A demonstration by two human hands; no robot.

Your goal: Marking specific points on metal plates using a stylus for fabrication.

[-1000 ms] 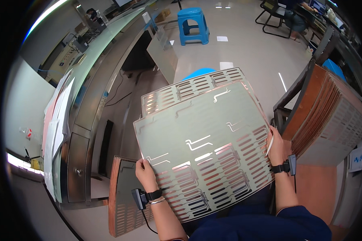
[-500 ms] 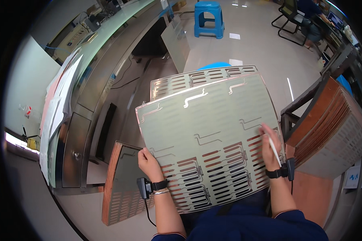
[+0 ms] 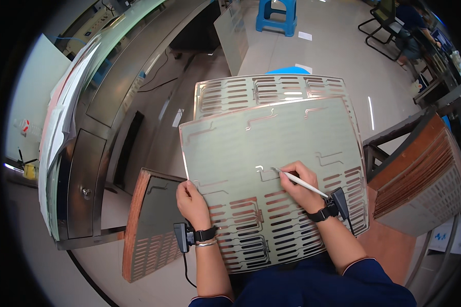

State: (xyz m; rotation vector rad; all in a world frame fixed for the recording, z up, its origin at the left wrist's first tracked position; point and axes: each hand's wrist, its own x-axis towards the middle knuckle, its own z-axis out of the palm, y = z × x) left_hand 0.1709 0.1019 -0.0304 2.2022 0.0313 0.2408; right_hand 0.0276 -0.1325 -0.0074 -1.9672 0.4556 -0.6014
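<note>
A large pale-green circuit board panel [image 3: 230, 148] with copper traces and rows of slots lies tilted in front of me, its near edge by my lap. My left hand [image 3: 192, 204] grips its left edge, thumb on top and the fingers partly hidden underneath. My right hand [image 3: 299, 187] rests over the middle of the panel, closed round a slim white pen-like tool [image 3: 306, 184]. The tool's grey tip is at a bent trace near the centre; whether it touches cannot be made out. Beneath the far side of this panel lies a second slotted panel [image 3: 230, 92].
Stacked panels lean on the left [image 3: 159, 225]; another stack [image 3: 420, 179] stands in a dark frame on the right. A metal cabinet [image 3: 82, 189] with papers [image 3: 69, 112] runs along the left. Beyond are a blue stool [image 3: 276, 18] and a seated person [image 3: 412, 28].
My right hand has moved left from the panel's right side to its middle, bringing the tool's tip onto the board. My left hand still holds the left edge.
</note>
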